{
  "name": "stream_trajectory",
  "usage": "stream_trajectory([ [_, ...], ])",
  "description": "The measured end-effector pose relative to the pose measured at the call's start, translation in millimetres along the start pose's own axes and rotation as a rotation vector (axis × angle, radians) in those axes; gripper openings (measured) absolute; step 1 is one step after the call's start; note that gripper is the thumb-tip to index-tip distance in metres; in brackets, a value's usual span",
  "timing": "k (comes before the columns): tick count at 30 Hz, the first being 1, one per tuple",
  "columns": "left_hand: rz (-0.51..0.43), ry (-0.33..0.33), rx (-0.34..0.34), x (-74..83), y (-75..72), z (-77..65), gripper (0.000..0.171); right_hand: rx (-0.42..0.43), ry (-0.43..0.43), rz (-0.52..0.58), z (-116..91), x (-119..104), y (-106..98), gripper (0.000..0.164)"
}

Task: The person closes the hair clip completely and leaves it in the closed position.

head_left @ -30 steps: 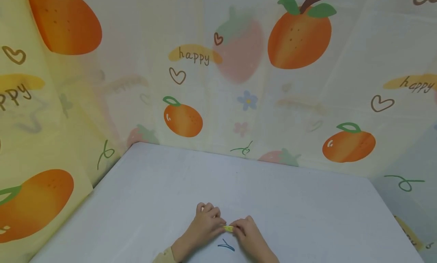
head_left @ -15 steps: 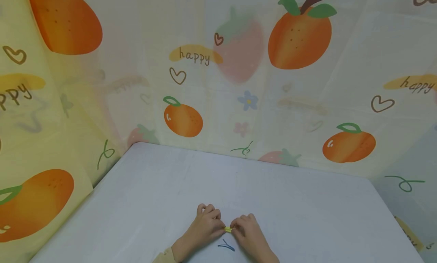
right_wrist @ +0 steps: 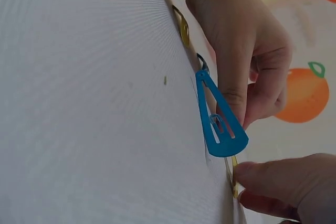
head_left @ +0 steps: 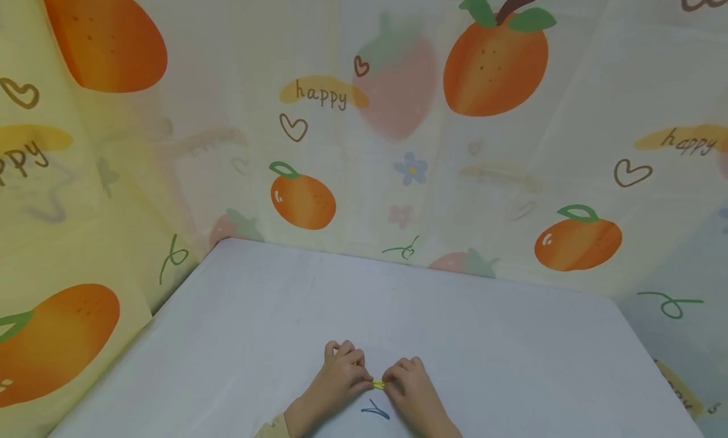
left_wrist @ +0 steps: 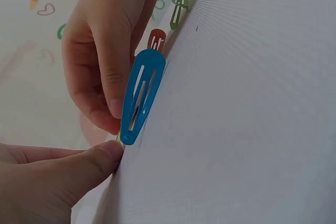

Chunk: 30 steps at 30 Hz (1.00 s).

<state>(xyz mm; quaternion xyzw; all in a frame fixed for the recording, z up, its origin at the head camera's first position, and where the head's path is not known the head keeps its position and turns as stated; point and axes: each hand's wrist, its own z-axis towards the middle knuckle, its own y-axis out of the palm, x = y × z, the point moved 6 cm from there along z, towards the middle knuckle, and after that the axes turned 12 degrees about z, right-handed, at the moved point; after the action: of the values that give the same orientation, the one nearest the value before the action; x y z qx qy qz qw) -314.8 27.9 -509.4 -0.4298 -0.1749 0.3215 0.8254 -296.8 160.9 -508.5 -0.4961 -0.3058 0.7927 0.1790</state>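
Observation:
Near the front of the table, a small yellow snap hair clip (head_left: 378,385) spans the gap between my two hands. My left hand (head_left: 340,376) pinches its left end with thumb and fingertip, while the other fingers curl above. At its right end, the fingertips of my right hand (head_left: 417,390) pinch it too. Just in front of both hands lies a blue snap hair clip (head_left: 376,410), its parts spread apart, untouched. Fingertips cover both ends of the yellow clip; only a sliver of the yellow clip (right_wrist: 234,179) shows in the right wrist view.
Beyond the blue clip in the left wrist view are an orange-red hair clip (left_wrist: 156,39) and a green hair clip (left_wrist: 179,10). A yellowish clip (right_wrist: 182,27) appears in the right wrist view. A printed cloth (head_left: 398,172) hangs behind the white table (head_left: 500,349).
Both hands keep their pinch on the yellow hair clip. My right fingers have shifted slightly on its end, and the hands sit marginally lower in the head view. The blue clip stays put.

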Motion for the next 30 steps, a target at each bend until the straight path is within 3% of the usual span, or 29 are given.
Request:
stream_trajectory([
  [7,-0.016,-0.018,0.001,-2.1,-5.3,0.6,0.016,0.059,-0.088,-0.003,-7,-12,-4,0.007],
  [10,-0.014,-0.026,-0.03,-1.6,-4.1,-2.4,0.017,0.022,-0.144,-0.031,-16,-17,-2,0.013],
  [13,-0.016,-0.031,-0.051,-0.9,-3.4,-4.8,0.016,-0.087,-0.117,-0.087,-21,-18,2,0.017],
  [18,-0.045,-0.035,-0.049,2.8,-5.7,-2.0,0.014,-0.212,0.036,-0.123,-23,-13,5,0.01],
  [24,-0.057,-0.102,-0.071,3.5,-5.0,0.1,0.011,-0.184,0.069,-0.035,-24,-10,5,0.009],
  [30,-0.056,-0.121,-0.061,2.8,-4.4,1.6,0.007,-0.132,0.003,0.002,-25,-6,5,0.01],
])
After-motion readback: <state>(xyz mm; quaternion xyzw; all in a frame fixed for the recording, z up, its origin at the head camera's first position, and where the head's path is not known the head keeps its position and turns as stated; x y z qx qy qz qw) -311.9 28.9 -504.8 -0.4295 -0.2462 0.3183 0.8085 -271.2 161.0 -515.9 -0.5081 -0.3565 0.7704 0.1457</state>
